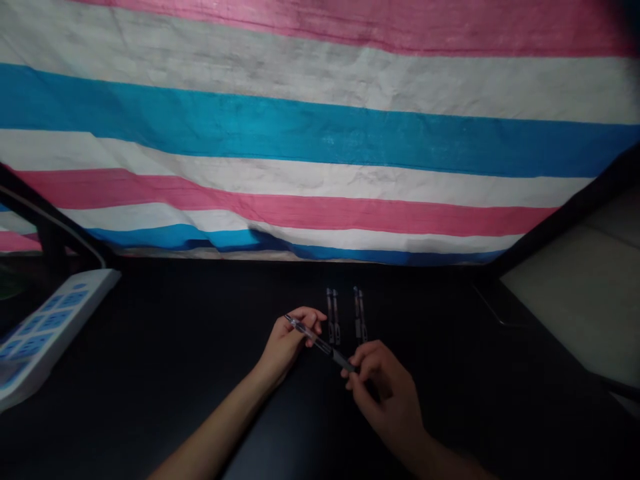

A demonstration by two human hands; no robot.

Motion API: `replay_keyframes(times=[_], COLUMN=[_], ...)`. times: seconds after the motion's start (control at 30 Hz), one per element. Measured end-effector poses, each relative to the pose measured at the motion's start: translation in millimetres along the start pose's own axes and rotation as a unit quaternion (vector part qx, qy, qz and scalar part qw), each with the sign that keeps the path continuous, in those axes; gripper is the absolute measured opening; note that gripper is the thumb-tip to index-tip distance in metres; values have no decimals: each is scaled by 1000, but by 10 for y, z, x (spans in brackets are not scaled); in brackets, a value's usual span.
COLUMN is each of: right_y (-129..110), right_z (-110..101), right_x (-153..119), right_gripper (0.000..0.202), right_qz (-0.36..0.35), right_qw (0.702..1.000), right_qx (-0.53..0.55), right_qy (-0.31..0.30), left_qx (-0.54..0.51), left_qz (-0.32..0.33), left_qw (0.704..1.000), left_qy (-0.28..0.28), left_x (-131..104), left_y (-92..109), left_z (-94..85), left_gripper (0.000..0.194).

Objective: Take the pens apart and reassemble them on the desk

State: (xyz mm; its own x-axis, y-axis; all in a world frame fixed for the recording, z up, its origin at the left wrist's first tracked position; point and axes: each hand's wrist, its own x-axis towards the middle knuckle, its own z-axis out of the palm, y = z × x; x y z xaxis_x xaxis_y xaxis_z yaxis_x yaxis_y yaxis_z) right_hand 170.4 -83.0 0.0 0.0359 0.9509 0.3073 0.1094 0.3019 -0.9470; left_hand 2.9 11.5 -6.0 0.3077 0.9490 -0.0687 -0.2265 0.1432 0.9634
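A slim clear-barrelled pen [316, 339] with a dark cap slants between my hands, its capped end low and to the right. My right hand [387, 390] pinches the cap end between thumb and fingers. At the other end, my left hand [290, 343] has its fingers curled around the barrel near the tip. Just beyond my hands lie two pairs of similar pens on the black table. The left pair [331, 317] is close to my left fingertips. The right pair [358, 313] lies beyond my right hand, which partly hides its near ends.
A white power strip [75, 327] with blue sockets runs along the left side of the black table [175, 320]. Behind the table hangs a striped pink, white and blue sheet [320, 133]. Dark frame edges slope down on both sides.
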Motion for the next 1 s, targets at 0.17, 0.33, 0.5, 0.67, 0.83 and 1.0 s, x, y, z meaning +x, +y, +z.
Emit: replay_keyframes(times=[0.17, 0.33, 0.5, 0.67, 0.83, 1.0], right_y=[55, 106, 121, 139, 174, 212], right_z=[97, 116, 98, 61, 65, 50], right_x=[-29, -65, -30, 0, -21, -13], right_gripper=[13, 36, 35, 34, 38, 35], right_qz=[192, 330, 372, 386, 412, 383], right_qw=[968, 890, 852, 832, 821, 857], right_qx=[152, 242, 308, 342, 296, 227], right_qy=[-59, -201, -203, -205, -262, -260], left_qx=[-41, -18, -32, 2, 19, 45], left_qz=[-36, -65, -65, -51, -24, -23], left_qw=[998, 998, 997, 999, 1000, 998], left_qy=[-7, 3, 13, 2, 4, 25], left_x=[-25, -46, -55, -78, -77, -84], left_y=[29, 33, 38, 49, 26, 11], left_z=[-9, 13, 52, 39, 28, 41], left_gripper=[21, 27, 49, 40, 37, 39])
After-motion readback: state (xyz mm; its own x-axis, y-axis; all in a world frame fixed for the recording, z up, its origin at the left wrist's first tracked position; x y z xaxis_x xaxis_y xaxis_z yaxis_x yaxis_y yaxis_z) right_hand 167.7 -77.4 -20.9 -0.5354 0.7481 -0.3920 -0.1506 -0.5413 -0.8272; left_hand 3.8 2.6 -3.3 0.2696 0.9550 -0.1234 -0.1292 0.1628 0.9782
